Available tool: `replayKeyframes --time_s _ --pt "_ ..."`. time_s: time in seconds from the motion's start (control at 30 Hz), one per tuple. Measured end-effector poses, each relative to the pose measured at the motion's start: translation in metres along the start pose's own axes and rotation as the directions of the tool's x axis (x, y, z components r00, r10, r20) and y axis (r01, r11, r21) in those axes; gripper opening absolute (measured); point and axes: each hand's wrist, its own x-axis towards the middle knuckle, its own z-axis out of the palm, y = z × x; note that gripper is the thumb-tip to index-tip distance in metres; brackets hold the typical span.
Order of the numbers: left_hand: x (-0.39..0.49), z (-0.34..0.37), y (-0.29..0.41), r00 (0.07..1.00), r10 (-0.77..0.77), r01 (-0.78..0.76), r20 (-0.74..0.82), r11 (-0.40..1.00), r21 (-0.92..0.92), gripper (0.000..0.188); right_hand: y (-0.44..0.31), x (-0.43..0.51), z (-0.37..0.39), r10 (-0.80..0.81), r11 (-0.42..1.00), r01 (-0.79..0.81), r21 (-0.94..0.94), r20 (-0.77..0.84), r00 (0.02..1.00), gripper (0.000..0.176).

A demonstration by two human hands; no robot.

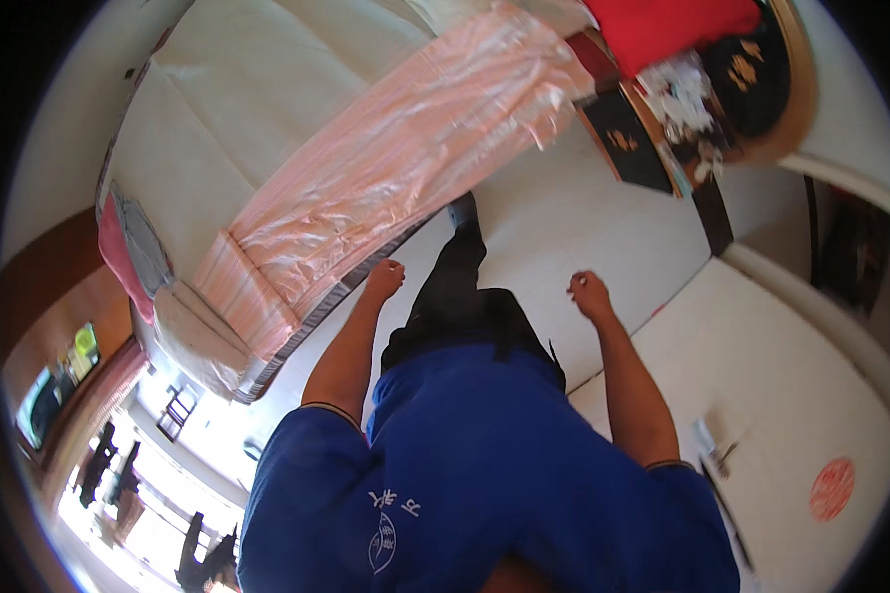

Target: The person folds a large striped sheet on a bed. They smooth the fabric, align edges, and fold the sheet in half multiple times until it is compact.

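Observation:
Beside the edge of the bed, my left hand (386,279) hangs with its fingers curled, and no object shows in it. Over the pale floor to the right is my right hand (589,293), its fingers loosely bent; whether something small lies between them cannot be made out. A pink striped quilt (415,156) with a shiny, wrinkled surface lies lengthwise along the near side of the bed. Past it spreads a cream bed sheet (230,96). Neither hand touches the quilt.
Pink and grey cloths (141,237) lie at the bed's left end. A dark-topped bedside cabinet (630,141) stands at the upper right, near white crumpled items and a red cloth (675,30). A white door (771,385) with a red round decoration is at the right.

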Motion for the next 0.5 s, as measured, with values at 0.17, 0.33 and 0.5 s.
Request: replayKeyframes --time_s 0.17,0.33,0.5 --pt "0.064 -0.010 0.121 0.974 0.201 -0.207 -0.101 0.976 -0.061 0.040 -0.058 0.074 -0.038 -0.084 0.996 0.085 -0.012 0.087 0.993 0.029" --pt "0.115 -0.032 0.215 0.959 0.207 -0.238 -0.192 0.959 -0.153 0.040 -0.178 0.182 -0.099 -0.442 0.882 0.437 -0.179 0.012 0.897 0.027" --pt "0.153 -0.012 0.220 0.904 0.122 -0.135 -0.411 0.991 -0.001 0.033 -0.362 0.327 -0.135 -0.669 0.656 0.613 -0.441 0.035 0.742 0.024"
